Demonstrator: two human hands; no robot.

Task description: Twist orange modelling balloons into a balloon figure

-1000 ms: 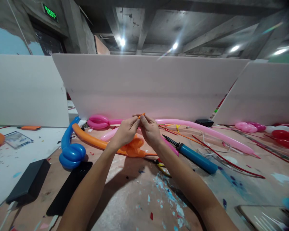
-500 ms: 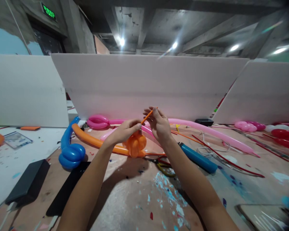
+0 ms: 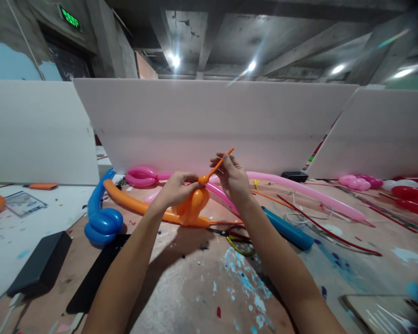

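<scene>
Near the middle of the head view, my left hand (image 3: 179,188) is closed on the top of a twisted orange balloon (image 3: 195,206), which has several rounded loops. A small round bulb shows just past my left fingertips, and a thin limp orange end slants up from it. My right hand (image 3: 232,178) pinches that thin end between thumb and finger, its other fingers spread apart. Behind and below lies a long orange balloon (image 3: 128,202) on the table; where it meets the loops is partly hidden by my left hand and wrist.
Scissors (image 3: 238,241), a teal pump (image 3: 289,229) and long pink balloons (image 3: 310,191) lie around my hands. At the left are a blue balloon (image 3: 104,225), a black phone (image 3: 90,283) and a dark power bank (image 3: 40,264). A white board (image 3: 212,125) stands behind.
A small round bulb now shows at the base of the thin orange end. My right hand has shifted slightly right, and the orange loops have turned and moved a little left.
</scene>
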